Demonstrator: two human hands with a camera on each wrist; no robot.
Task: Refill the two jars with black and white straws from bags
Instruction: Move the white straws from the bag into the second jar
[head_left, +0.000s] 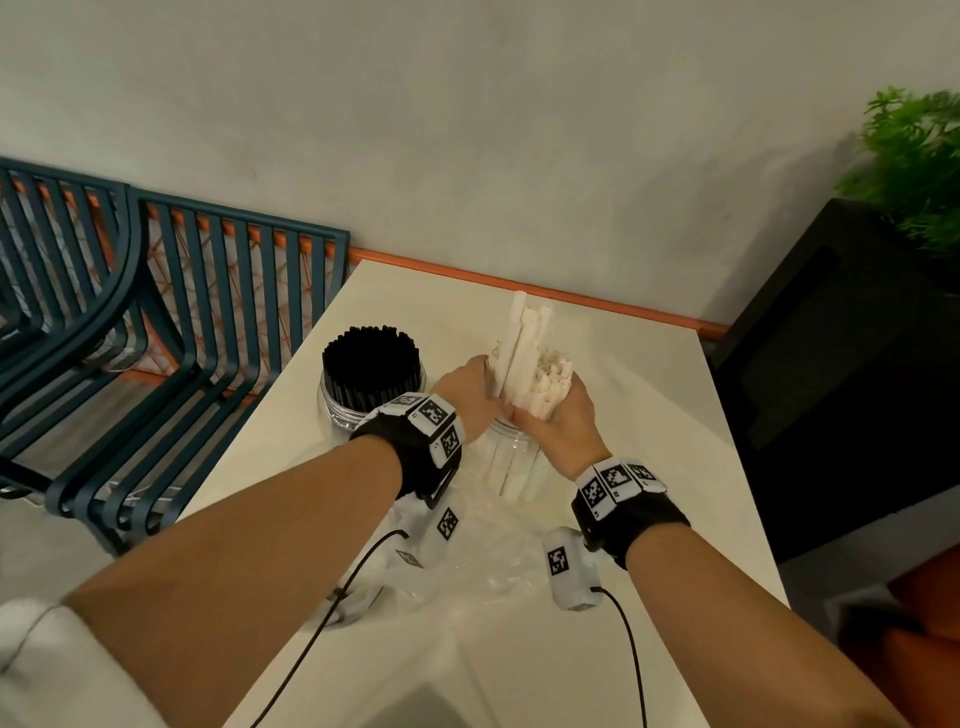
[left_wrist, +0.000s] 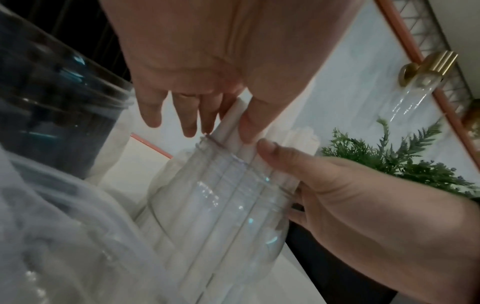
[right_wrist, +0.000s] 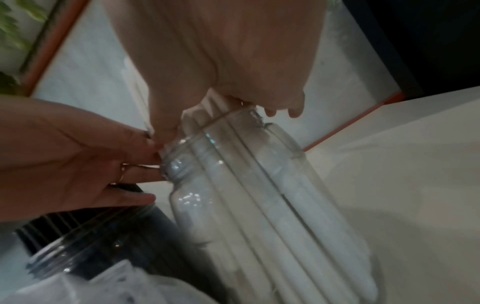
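White straws (head_left: 530, 364) stand bunched in the mouth of the clear jar (head_left: 511, 467), lower ends already inside, a few poking higher than the rest. Right hand (head_left: 558, 421) wraps the bundle just above the rim; left hand (head_left: 465, 387) pinches a few tall ones at the side. They look light, stiff and smooth, likely to splay or slip, so hold them low, near the rim. The black jar (head_left: 371, 376) sits full to the left, with an empty bag (head_left: 467, 566) in front on the table (head_left: 649, 415).
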